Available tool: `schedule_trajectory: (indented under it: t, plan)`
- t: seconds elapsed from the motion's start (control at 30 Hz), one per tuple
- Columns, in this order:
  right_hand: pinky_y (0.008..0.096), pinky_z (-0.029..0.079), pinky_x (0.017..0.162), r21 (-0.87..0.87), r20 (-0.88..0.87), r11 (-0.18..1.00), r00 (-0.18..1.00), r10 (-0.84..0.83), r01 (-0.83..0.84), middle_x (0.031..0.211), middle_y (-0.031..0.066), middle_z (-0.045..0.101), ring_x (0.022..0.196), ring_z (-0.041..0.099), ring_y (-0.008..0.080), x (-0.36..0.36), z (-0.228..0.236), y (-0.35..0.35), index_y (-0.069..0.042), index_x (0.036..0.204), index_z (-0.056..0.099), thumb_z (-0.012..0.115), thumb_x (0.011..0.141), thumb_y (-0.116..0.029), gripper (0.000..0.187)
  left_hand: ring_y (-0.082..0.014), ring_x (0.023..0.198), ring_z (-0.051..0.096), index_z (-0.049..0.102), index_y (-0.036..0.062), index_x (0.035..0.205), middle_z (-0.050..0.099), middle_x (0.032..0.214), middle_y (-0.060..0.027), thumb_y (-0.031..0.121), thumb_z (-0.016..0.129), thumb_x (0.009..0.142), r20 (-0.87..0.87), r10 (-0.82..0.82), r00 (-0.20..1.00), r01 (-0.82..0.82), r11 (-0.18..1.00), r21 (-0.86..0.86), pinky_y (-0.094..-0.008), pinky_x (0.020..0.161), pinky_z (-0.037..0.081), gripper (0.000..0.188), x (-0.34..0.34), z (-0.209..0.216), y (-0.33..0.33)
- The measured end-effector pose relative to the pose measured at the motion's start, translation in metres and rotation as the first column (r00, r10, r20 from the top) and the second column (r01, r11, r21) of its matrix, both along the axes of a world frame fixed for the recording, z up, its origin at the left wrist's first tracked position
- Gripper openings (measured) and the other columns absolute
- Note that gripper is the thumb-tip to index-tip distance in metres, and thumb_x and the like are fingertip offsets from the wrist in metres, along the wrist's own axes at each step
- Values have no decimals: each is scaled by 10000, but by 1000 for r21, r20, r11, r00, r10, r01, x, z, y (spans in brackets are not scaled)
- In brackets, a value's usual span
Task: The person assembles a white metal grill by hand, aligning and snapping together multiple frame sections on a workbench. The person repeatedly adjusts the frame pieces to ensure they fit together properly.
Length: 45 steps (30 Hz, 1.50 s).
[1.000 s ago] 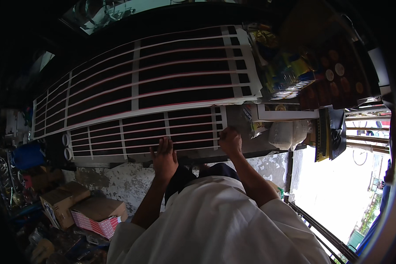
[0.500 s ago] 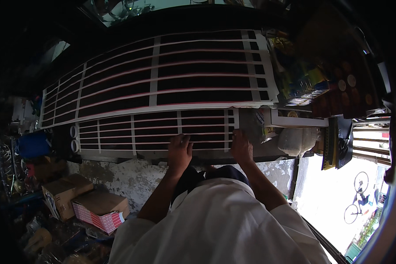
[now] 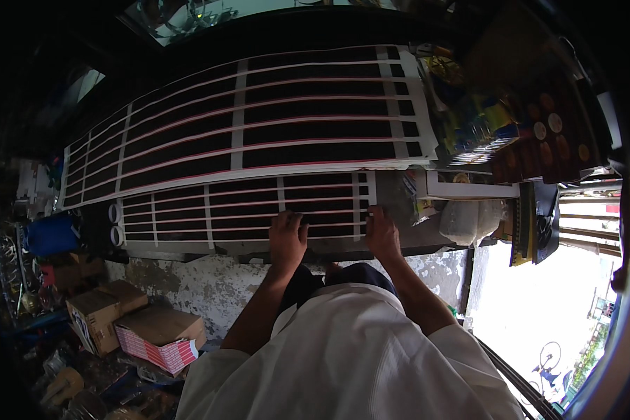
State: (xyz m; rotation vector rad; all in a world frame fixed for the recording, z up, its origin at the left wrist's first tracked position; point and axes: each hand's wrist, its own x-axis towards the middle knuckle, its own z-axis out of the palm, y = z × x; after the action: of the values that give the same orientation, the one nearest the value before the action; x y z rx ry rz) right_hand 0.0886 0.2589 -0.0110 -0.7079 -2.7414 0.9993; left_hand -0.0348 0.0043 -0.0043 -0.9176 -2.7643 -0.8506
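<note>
A smaller sheet with black panels, divided by pale strips, lies flat along the near side of the counter. Over its lower right part rests my left hand, fingers bent down and held close, the thumb beside them; anything between the fingertips is hidden. My right hand is at the sheet's right end, with thumb and fingers pinched at its pale edge. Beyond both hands lies a larger stack of sheets with the same black panels, pale bands and thin red lines.
Two white rolls sit by the smaller sheet's left end. Packets and a plastic-wrapped bundle crowd the right side. Below left are cardboard boxes beside a peeling wall. A bright doorway opens at right, with a bicycle outside.
Both hands keep nearly the same place on the smaller sheet. The whole view has shifted slightly. Outside, the bicycle has moved lower in the picture.
</note>
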Motion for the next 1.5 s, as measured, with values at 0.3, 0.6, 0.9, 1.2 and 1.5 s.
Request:
schedule_trajectory:
  t: [0.3, 0.6, 0.9, 1.2, 1.5]
  plan:
    - [611, 567, 796, -28, -84, 999, 996, -18, 16, 1046, 284, 722, 949, 712, 547, 1, -4, 1, -84, 1296, 596, 751, 1010, -157, 333, -395, 1073, 668, 726, 49, 1161, 659, 1164, -162, 159, 877, 901, 19, 21, 1000, -22, 999, 23, -528, 875, 577, 320, -1, 0, 7]
    - [610, 590, 852, -80, -34, 997, 999, -28, 25, 1061, 268, 717, 989, 715, 529, 1, -6, 0, -102, 1253, 635, 791, 969, -183, 334, -386, 1015, 653, 723, 34, 1119, 672, 1088, -162, 181, 912, 884, 13, 24, 1000, -24, 1000, 4, -512, 870, 567, 336, -1, 1, 12]
    - [614, 584, 848, -49, -7, 998, 1000, -26, 26, 1066, 272, 705, 967, 709, 530, 0, -5, -2, -106, 1237, 622, 793, 976, -204, 327, -376, 1006, 644, 696, 49, 1092, 653, 1071, -146, 201, 935, 849, -19, 7, 1000, -7, 1000, -5, -504, 850, 566, 372, -3, 1, 13]
    - [609, 570, 814, -33, -61, 999, 998, -24, 22, 1060, 280, 712, 955, 702, 555, 1, -6, 0, -106, 1272, 613, 757, 1003, -151, 309, -379, 1004, 645, 697, 50, 1087, 647, 1051, -140, 220, 928, 862, -23, 14, 1000, -14, 1000, -11, -507, 850, 560, 365, -2, 1, 15]
    - [636, 577, 877, -94, -50, 995, 999, 21, -25, 1106, 292, 702, 1022, 691, 558, 5, -2, 6, -97, 1301, 602, 736, 977, -94, 351, -391, 1019, 646, 704, 43, 1095, 649, 1058, -155, 231, 923, 879, -23, -28, 999, 27, 1000, -9, -516, 859, 553, 361, -1, 1, 24]
